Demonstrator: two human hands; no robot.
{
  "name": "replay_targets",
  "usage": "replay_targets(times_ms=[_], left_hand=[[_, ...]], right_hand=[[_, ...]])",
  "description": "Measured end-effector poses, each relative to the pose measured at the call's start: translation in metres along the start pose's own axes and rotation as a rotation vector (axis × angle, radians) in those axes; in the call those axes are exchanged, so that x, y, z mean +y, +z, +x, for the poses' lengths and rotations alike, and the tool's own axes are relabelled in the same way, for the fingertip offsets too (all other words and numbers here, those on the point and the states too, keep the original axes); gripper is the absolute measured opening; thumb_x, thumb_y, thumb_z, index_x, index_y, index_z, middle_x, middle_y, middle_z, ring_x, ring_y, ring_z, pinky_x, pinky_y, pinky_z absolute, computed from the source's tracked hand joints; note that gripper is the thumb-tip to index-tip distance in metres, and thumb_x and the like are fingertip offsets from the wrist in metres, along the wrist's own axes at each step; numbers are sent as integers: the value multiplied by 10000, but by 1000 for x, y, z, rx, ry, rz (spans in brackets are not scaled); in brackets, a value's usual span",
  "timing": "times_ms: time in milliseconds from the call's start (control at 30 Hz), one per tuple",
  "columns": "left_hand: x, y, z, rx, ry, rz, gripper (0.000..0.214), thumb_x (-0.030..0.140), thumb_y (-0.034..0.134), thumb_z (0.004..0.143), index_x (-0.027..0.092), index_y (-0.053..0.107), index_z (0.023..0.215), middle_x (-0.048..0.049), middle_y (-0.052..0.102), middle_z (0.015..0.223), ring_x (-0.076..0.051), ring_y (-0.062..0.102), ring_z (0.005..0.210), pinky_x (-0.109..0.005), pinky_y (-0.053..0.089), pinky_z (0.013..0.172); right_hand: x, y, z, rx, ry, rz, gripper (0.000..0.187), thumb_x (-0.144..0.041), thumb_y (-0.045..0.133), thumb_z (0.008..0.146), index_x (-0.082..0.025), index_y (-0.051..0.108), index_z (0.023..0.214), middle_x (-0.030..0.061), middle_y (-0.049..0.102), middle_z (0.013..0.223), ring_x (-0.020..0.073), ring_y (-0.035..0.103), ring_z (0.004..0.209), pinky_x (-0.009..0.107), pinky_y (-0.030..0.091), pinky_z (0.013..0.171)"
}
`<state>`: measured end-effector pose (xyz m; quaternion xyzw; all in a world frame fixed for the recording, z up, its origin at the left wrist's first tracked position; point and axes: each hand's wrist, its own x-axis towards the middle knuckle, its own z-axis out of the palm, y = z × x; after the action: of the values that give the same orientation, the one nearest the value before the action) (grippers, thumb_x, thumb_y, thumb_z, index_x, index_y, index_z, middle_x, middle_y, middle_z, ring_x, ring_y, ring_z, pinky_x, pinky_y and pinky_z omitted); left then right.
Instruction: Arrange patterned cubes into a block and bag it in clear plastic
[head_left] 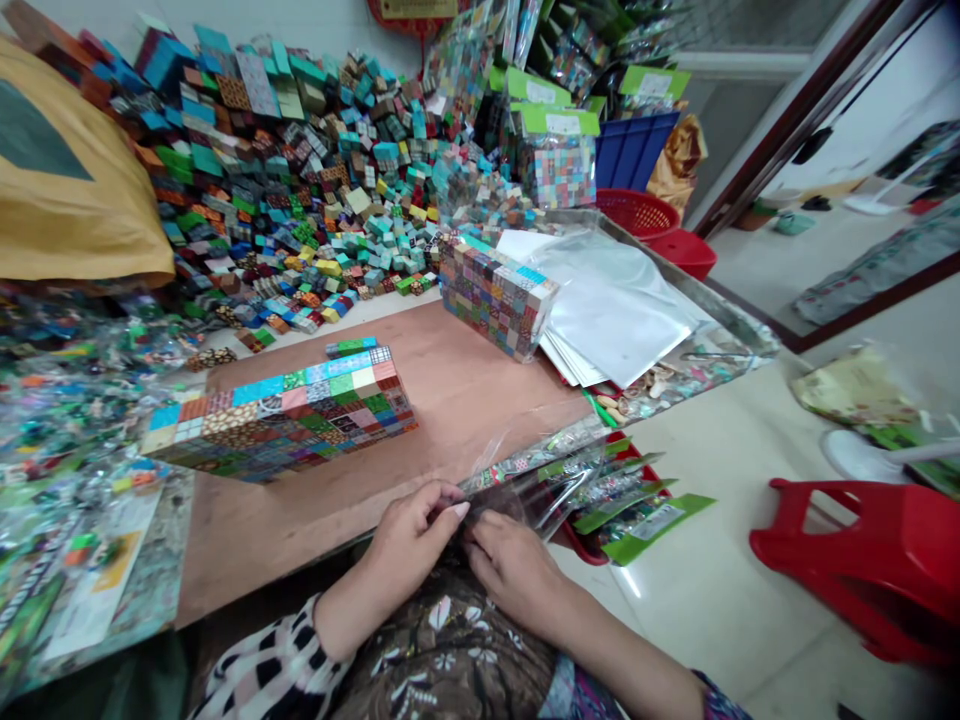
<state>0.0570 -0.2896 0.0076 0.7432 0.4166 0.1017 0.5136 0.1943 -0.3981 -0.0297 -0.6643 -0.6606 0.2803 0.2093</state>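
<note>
Close to the table's front edge, above my lap, my left hand (412, 530) pinches thumb against fingers on the rim of a clear plastic bag (525, 497). My right hand (521, 570) is beside it with curled fingers, also on the bag; its fingertips are partly hidden. The bag's film stretches off to the right and looks empty. Ahead of my left hand, a long block of stacked patterned paper cubes (300, 410) stands on the brown board (450, 400). A second such block (495, 295) stands farther back, touching the clear bags.
Loose patterned cubes (322, 200) are heaped along the wall. A stack of clear bags (615, 300) lies at the table's right. Packed bags with green tops (660, 525) sit in a red bin below the edge. A red stool (877, 550) stands on the floor at right.
</note>
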Motion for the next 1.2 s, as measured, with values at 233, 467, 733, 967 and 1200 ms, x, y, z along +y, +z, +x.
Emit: replay_targets(times_ms=[233,467,733,967,1200], left_hand=[[-2,0,0,-30,17,20,327,420,516,847,173,672,994,-64,725,858,-226,669,815,-339,500,767],[-1,-2,1,-52,14,47,324,409,512,846,180,676,1006,-64,739,887,-226,676,844,-340,498,789],[-2,-2,0,-79,17,45,343,419,498,853,166,673,1006,-75,739,896,-234,673,841,-353,499,783],[-2,-3,1,-84,18,39,345,418,492,851,165,673,999,-75,734,899,-231,670,846,-354,498,787],[-4,-3,1,-90,17,9,332,403,505,851,158,674,999,-78,736,908,-229,673,855,-351,499,799]], right_hand=[[0,1,2,-38,26,-16,151,-115,460,869,-175,598,860,67,643,888,197,600,846,299,459,775],[2,3,3,-41,30,-1,156,-123,451,870,-163,601,874,84,644,895,212,605,865,311,466,797],[2,5,5,-53,18,-16,151,-119,467,864,-155,613,879,92,653,898,213,607,861,313,470,800],[3,7,5,-44,19,-7,148,-117,470,869,-154,613,878,92,656,907,210,601,871,313,468,817],[3,7,6,-51,24,-8,142,-113,471,865,-163,604,861,85,651,895,199,590,854,299,457,797]])
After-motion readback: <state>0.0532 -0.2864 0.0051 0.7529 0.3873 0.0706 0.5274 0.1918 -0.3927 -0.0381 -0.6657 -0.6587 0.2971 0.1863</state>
